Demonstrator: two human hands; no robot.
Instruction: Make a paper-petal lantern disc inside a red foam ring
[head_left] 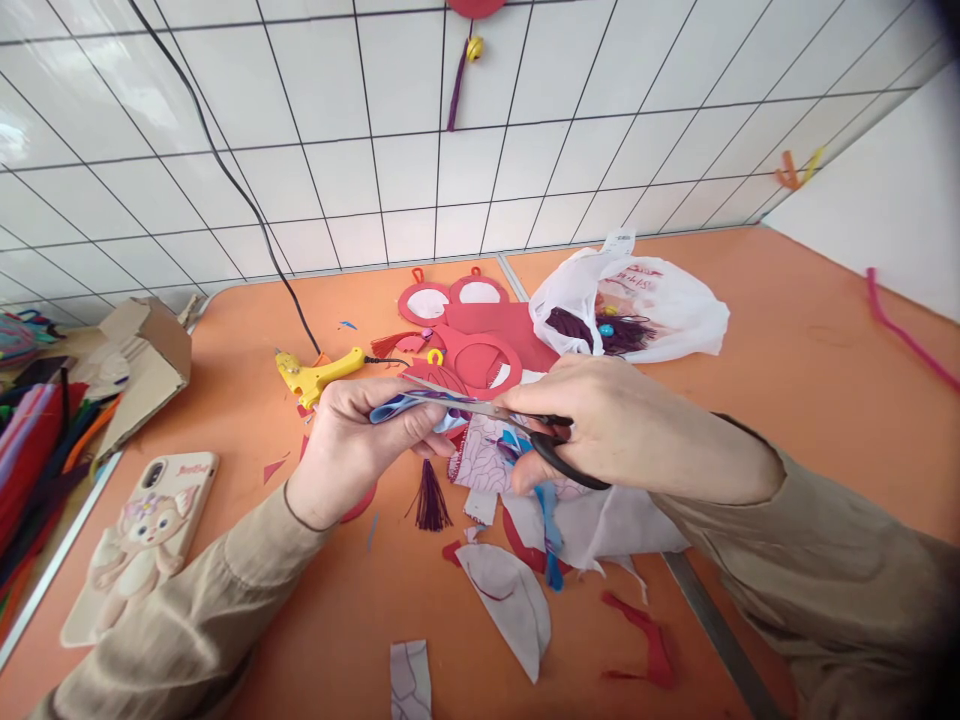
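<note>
My left hand point(360, 440) pinches a folded strip of blue and purple fabric point(405, 402) between thumb and fingers. Scissors point(559, 450) with black handles are in my right hand point(592, 410), their blades reaching left along the strip. How far the blades are parted is hard to make out. Below the right hand hangs or lies a blue fabric piece point(549, 525). A dark purple tassel point(431, 498) is on the table under my left hand. Behind the hands are red cut-out pieces point(487, 325), some with white round centres.
A yellow glue gun point(319, 378) with a black cord lies left of the hands. Near the left edge are a phone in a cartoon case point(154, 540) and a torn cardboard box point(146, 360). A white plastic bag point(675, 310) holds purple tassels. Fabric scraps point(510, 600) are scattered in front.
</note>
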